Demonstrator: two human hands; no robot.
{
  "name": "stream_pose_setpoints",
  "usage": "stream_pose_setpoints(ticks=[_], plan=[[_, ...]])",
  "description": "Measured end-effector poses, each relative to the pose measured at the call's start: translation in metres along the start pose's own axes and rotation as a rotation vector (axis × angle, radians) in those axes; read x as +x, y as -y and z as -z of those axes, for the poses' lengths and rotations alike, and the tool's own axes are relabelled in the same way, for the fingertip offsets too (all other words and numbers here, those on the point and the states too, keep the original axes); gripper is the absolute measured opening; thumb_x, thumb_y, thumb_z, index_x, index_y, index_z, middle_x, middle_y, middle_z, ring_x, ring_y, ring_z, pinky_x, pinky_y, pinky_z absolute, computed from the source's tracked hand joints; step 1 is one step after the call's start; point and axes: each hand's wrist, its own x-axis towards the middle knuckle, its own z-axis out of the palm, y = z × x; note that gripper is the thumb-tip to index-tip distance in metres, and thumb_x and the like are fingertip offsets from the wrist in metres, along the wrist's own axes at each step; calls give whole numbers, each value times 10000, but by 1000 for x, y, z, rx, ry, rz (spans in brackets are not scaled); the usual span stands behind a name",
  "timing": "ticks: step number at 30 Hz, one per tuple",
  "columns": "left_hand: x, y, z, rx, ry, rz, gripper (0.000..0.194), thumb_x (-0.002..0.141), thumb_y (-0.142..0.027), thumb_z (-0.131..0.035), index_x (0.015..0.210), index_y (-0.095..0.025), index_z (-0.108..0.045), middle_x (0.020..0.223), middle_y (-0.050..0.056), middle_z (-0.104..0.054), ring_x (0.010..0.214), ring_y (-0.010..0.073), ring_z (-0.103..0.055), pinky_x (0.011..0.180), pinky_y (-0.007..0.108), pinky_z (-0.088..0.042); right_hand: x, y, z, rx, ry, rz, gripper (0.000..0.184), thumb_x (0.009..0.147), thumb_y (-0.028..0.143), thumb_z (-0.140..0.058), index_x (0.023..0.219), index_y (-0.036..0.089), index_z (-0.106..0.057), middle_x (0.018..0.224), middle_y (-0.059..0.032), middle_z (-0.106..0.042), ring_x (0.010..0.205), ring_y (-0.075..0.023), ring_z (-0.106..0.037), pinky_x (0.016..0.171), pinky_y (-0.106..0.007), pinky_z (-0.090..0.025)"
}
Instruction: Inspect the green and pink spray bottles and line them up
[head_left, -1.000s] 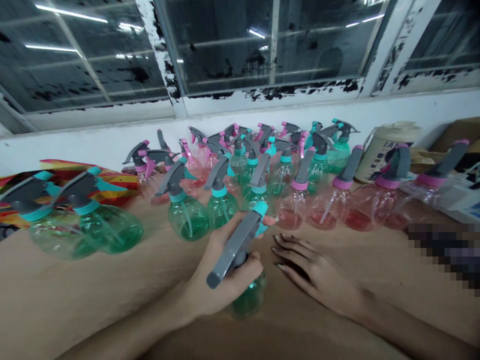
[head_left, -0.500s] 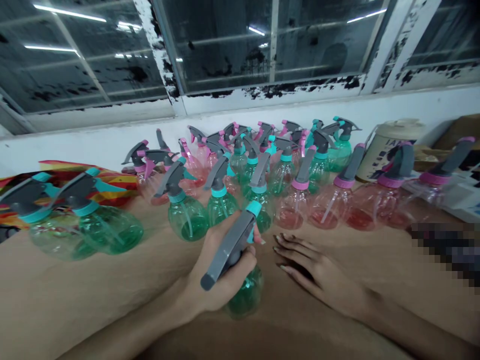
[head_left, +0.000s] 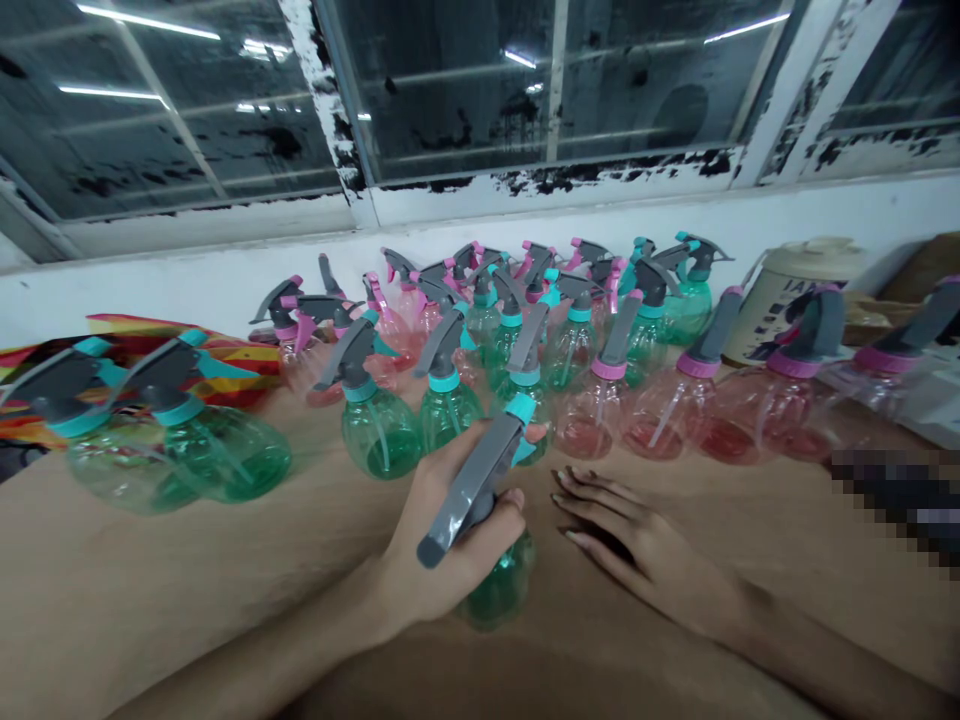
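Left hand (head_left: 454, 585) grips green spray bottle (head_left: 499, 592), likely light and slick, best held at neck; right hand (head_left: 649, 548) loosely spread beside it

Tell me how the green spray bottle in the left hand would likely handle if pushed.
The green spray bottle looks like clear, glossy plastic, so it's probably light, fairly stiff and somewhat slippery. Its long grey sprayer head could make it top-heavy and apt to tip if pushed high. The rounded body might roll once tipped, though the left hand grips it.
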Motion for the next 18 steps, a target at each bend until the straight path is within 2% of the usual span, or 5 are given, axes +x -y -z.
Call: stream_pose_setpoints(ticks=[6,10,18], plan=[[-1,2,-1,-29,27,-9,346,722,-251,-465,1042,-218,-592,550,-57,-421,448,128,-363,524,258,-465,1,2,2,25,0,-7,380,924,304,-436,1291,232,-501,1354,-35,-507,1292,-212,-387,1064,-454,-351],[-1,2,-1,-20,42,-45,328,743,-215,-466,1051,-224,-577,520,-76,-402,414,116,-359,474,238,-443,1,3,4,38,11,-9,380,922,306,-436,1286,223,-509,1357,-39,-503,1294,-210,-384,1070,-446,-341],[2,5,-4,8,-13,-141,137,786,-216,-455,898,-224,-533,572,-53,-520,436,121,-465,465,246,-438,-1,0,0,23,7,-24,387,920,322,-438,1290,228,-502,1369,-23,-491,1302,-204,-370,1075,-435,-340]])
